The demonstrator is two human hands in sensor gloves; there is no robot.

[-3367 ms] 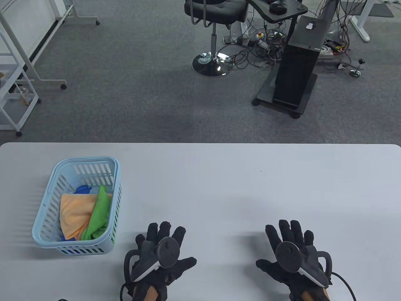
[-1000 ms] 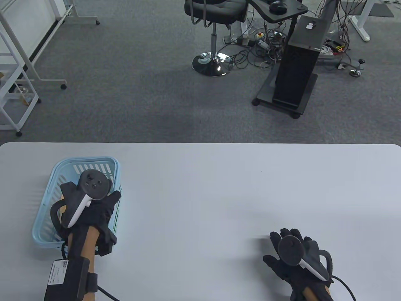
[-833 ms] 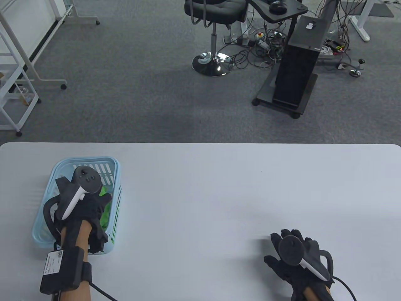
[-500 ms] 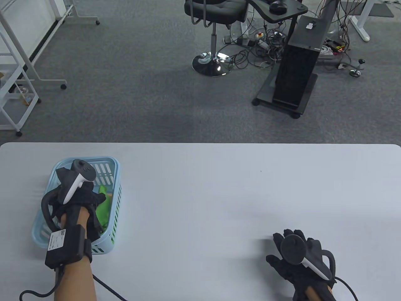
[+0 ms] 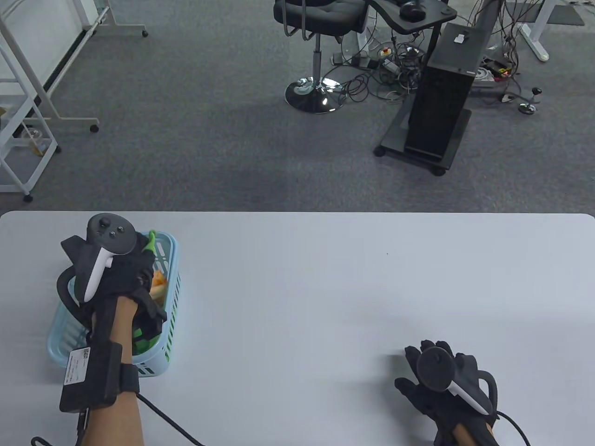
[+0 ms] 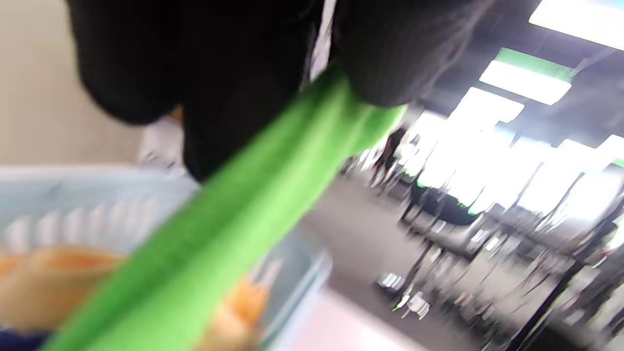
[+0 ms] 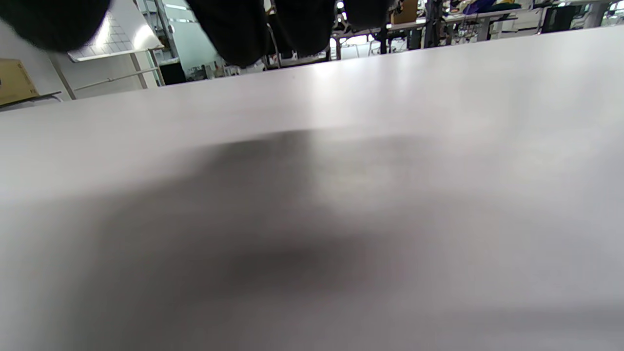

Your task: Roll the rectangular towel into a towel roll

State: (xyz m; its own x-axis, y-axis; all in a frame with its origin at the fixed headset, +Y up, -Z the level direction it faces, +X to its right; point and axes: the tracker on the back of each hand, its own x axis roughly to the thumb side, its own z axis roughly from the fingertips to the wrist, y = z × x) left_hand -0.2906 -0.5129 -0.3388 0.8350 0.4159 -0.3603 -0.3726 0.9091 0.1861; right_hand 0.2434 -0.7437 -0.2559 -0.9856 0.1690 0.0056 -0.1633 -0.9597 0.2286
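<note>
My left hand (image 5: pixel 130 274) is raised over the light blue basket (image 5: pixel 169 297) at the table's left and grips a green towel (image 5: pixel 151 240). In the left wrist view the green towel (image 6: pixel 234 214) runs taut from my gloved fingers (image 6: pixel 380 63) down into the basket (image 6: pixel 58 195). An orange towel (image 5: pixel 158 281) lies in the basket under it, also in the left wrist view (image 6: pixel 44 282). My right hand (image 5: pixel 437 371) rests palm down on the white table (image 5: pixel 325 288) at the front right, empty, fingers slightly curled.
The basket stands near the table's left edge. Beyond the table's far edge are carpet, an office chair (image 5: pixel 316 28) and a black cabinet on wheels (image 5: pixel 439 107). A cable (image 5: pixel 167 420) trails from my left forearm across the table's front left.
My left hand went from the table into the basket, took hold of the green towel and now lifts it upward and toward the far side. My right hand barely moved, its fingers curling slightly.
</note>
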